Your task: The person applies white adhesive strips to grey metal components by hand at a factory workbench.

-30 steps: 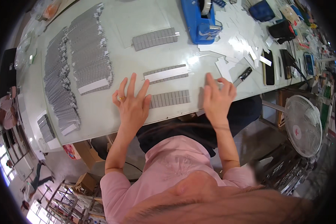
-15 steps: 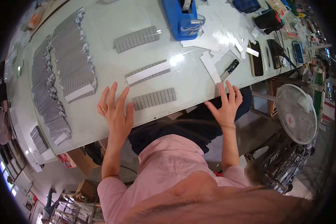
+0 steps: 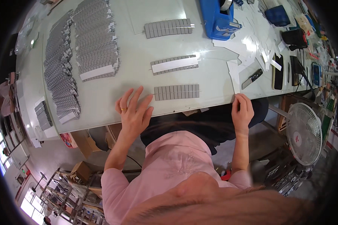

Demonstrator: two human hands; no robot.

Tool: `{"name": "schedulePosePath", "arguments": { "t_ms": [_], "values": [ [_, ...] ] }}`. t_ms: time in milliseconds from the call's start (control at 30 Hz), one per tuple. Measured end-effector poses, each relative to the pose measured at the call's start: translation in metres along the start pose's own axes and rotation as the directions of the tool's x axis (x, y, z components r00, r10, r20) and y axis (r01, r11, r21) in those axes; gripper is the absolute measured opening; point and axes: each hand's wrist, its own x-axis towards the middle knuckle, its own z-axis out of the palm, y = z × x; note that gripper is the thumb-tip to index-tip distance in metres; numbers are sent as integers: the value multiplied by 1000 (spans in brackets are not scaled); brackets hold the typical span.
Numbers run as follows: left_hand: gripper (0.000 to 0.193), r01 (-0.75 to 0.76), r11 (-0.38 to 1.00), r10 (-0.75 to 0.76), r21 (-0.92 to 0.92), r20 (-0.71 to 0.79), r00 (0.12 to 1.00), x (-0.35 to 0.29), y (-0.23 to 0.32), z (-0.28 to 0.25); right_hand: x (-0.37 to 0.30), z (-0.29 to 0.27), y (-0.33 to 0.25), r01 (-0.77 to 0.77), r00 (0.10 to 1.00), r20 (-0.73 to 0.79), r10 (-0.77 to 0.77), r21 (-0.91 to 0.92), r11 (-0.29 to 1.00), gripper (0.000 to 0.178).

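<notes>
My left hand (image 3: pixel 134 114), fingers spread, is at the table's near edge beside the left end of a row of grey rectangular pieces (image 3: pixel 176 92) with a thin line across its middle. It holds nothing. At the right, my right hand (image 3: pixel 243 114) has its fingers drawn together at the near end of a white paper strip (image 3: pixel 234 75), apparently pinching it. Farther back lies a second grey row (image 3: pixel 157 71) with a white strip (image 3: pixel 176 64) along its top. Behind that is a third grey row (image 3: pixel 168 29) with a thin line across it.
Long stacks of grey pieces (image 3: pixel 95 41) cover the table's left side. A blue tape dispenser (image 3: pixel 218 22) stands at the back. Right of it are scattered white scraps (image 3: pixel 248 45), a dark-handled knife (image 3: pixel 256 76) and a phone (image 3: pixel 277 75). A fan (image 3: pixel 303 133) stands beyond the right edge.
My right hand has gone from spread fingers to closed fingers at the white strip's end. My left hand stays spread. The whole view has shifted, so the table things appear farther right.
</notes>
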Motion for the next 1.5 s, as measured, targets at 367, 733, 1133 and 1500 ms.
{"name": "schedulePosePath", "arguments": {
  "t_ms": [367,733,1133,1500],
  "values": [
    [31,-45,998,48,38,-71,996,-4,-1,8,-1,-6,16,-536,731,-167,661,460,708,14],
    [31,-62,996,65,63,-55,996,-4,0,8,29,7,-69,-663,678,488,549,729,170,9],
    [36,-76,986,87,148,-71,994,-5,-1,10,49,36,-103,-757,649,644,406,602,254,9],
    [38,-78,987,88,142,-71,994,-5,-2,10,47,37,-102,-752,658,632,410,589,297,9]
  ]
}}
